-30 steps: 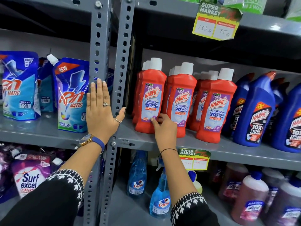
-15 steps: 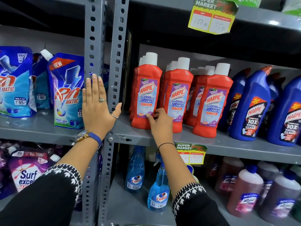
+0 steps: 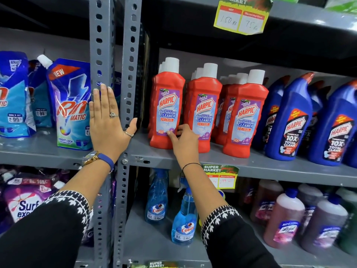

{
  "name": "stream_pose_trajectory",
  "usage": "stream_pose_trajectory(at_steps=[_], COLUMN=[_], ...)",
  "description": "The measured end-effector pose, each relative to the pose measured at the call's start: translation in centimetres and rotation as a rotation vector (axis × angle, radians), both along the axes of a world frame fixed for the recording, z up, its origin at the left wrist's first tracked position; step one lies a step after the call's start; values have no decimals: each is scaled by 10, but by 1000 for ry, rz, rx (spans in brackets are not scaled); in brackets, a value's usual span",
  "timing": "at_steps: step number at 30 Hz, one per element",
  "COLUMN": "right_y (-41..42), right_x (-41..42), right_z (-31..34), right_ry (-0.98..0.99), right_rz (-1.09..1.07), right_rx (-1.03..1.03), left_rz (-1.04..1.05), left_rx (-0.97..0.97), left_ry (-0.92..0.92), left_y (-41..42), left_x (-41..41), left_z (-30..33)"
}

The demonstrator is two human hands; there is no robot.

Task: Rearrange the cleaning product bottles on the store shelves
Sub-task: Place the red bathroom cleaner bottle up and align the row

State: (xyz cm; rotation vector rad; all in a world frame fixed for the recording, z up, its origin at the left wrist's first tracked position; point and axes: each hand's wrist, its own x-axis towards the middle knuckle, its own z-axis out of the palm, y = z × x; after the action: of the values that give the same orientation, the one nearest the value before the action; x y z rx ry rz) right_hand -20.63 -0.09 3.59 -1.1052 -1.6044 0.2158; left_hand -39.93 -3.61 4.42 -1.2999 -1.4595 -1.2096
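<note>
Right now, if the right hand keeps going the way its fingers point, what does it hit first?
The right hand points up-left at the leftmost red Harpic bathroom cleaner bottle; its fingertips already look to be on the lower label. Contact depth is unclear, but that bottle comes first.

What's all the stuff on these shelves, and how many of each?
Harpic bathroom cleaner bottles: three front bottles with more behind, red with white caps, middle shelf.
Harpic toilet cleaner bottles: at least three in front, blue, right of the red ones.
Rin Matic pouches: several, blue, middle shelf left bay.
Colin spray bottles: two, clear blue, lower shelf.
Brownish bottles: several, lower shelf right.
Surf Excel pouch: purple, lower left.
Price tags: two readable, yellow, on shelf edges.
Left hand: flat, open, against the grey upright.
Right hand: fingertips touching the leftmost red bottle's base.
</note>
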Motion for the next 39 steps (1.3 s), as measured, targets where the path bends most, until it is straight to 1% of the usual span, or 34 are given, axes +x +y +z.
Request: stream_pose_trajectory(at_steps=[5,7,8,9,11,12,13,14,16,17,19,20,22,25,27,30,32,39], right_y=[-3,-12,-18,-25,-42,-46,-45,-43,-32,-26,-17,-14,-9,-6,-7,-9,-13,-21], right_x=[-1,-3,-5,-8,-17,-19,-19,-16,-3,5,20,26,36,48,50,48,43,-1], right_z=[-1,-8,-19,-34,-79,-105,-130,-152,-181,-190,-198,-198,-204,-227,-239,-236,-231,-218], right_ry=[-21,71,127,137,-13,-94,-134,-123,-23,22,48,76,158,233,256,184,139,28], right_rz=[-31,-11,21,51,88,102,95,60,-69,-154,-331,-376,-351,-195,-157,-205,-201,-13], right_rx=[1,112,208,316,452,458,422,349,182,101,-52,-139,-293,-389,-470,-494,-496,-524], left_rz=[0,4,7,8,10,16,23,29,30,29,27,28,34,38,36,40,42,34], left_rx=[-10,-8,-6,-2,8,13,19,23,30,31,31,33,39,39,39,37,29,29], left_ry=[-1,2,1,2,11,13,16,18,19,18,16,16,16,16,17,15,12,13], left_y=[0,0,0,0,0,0,0,-1,0,0,1,1,1,0,0,0,0,-1], left_x=[0,1,1,1,1,1,1,0,1,0,-1,-1,0,1,1,0,0,0], left_z=[0,0,0,0,0,0,1,1,1,1,0,1,1,1,1,0,0,1])
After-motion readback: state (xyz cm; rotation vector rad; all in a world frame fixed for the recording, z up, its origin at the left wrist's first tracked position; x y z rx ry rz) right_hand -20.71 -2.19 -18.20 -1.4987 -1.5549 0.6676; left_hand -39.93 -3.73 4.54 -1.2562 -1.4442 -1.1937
